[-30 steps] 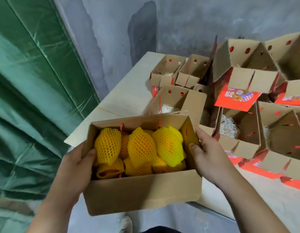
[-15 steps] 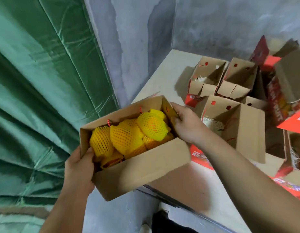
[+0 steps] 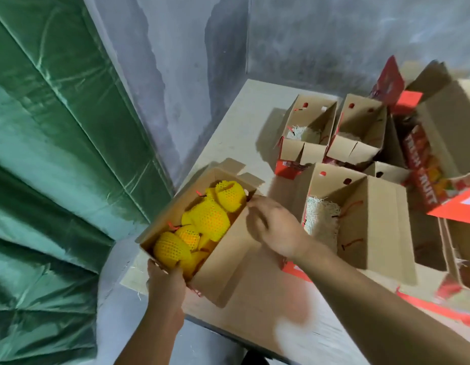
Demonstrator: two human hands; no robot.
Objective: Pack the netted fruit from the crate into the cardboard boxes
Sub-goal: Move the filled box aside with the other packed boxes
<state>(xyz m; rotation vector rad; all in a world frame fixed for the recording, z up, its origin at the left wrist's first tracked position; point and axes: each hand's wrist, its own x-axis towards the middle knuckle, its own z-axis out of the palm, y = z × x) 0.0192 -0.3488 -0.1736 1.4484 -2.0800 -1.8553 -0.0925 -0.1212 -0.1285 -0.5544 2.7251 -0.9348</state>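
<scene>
Now that we have swung the full box (image 3: 226, 256) round and set it on the near left corner of the table (image 3: 244, 122), its netted fruit (image 3: 211, 219) sits packed inside, no longer carried in the air. Our left hand (image 3: 165, 283) still grips the near end wall, fingers curled over the rim. Our right hand (image 3: 274, 227) has slipped to the long side, fingers loosely bent at the edge, holding nothing we can make out. To the right, an empty box (image 3: 381, 222) lined with shredded paper (image 3: 320, 219) looks next to fill.
</scene>
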